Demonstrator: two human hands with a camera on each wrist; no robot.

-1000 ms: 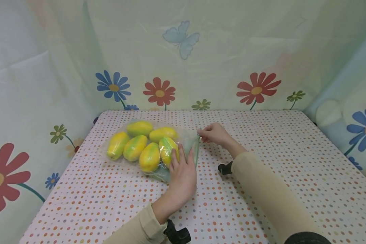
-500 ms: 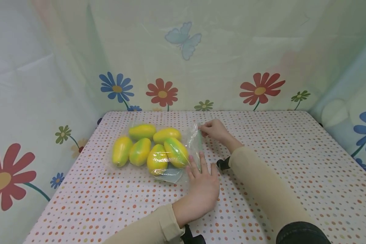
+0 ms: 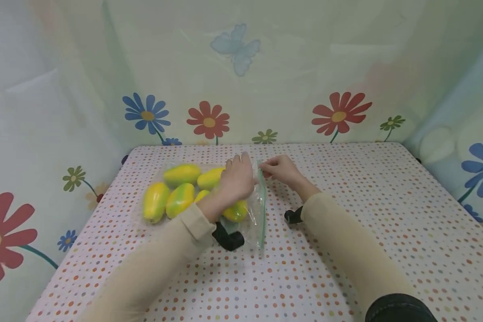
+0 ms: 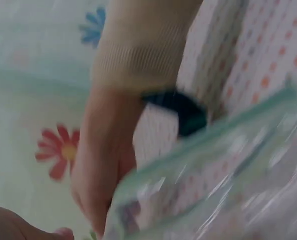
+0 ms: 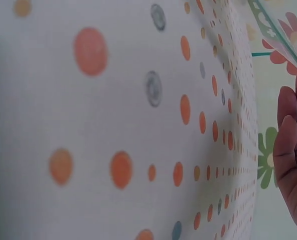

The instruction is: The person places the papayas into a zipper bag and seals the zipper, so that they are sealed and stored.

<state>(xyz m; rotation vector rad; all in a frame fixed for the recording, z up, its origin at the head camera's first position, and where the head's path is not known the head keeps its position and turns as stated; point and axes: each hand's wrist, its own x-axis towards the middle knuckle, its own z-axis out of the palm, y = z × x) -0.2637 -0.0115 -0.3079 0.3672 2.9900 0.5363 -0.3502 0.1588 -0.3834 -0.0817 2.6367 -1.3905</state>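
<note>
A clear zip bag (image 3: 252, 230) with a green zip strip (image 3: 261, 210) lies on the table, its mouth toward the right. Several yellow-green fruits (image 3: 180, 200), papaya-like in shape, lie inside. My right hand (image 3: 281, 171) pinches the far corner of the mouth between thumb and fingers. My left hand (image 3: 237, 178) is over the bag's right part, fingers raised and pointing away, and hides some fruit; whether it touches the plastic is unclear. In the left wrist view the bag's green edge (image 4: 213, 135) runs up beside my right hand (image 4: 101, 165).
A dotted cloth (image 3: 346, 214) covers the table. Flower-printed curtains (image 3: 290, 67) hang behind it and at both sides. Black wrist mounts (image 3: 229, 239) stick out below the sleeves.
My left hand has moved from the near side of the bag's mouth to its far part. The bag's mouth has flattened out, with its zip strip straighter. My right hand keeps its pinch.
</note>
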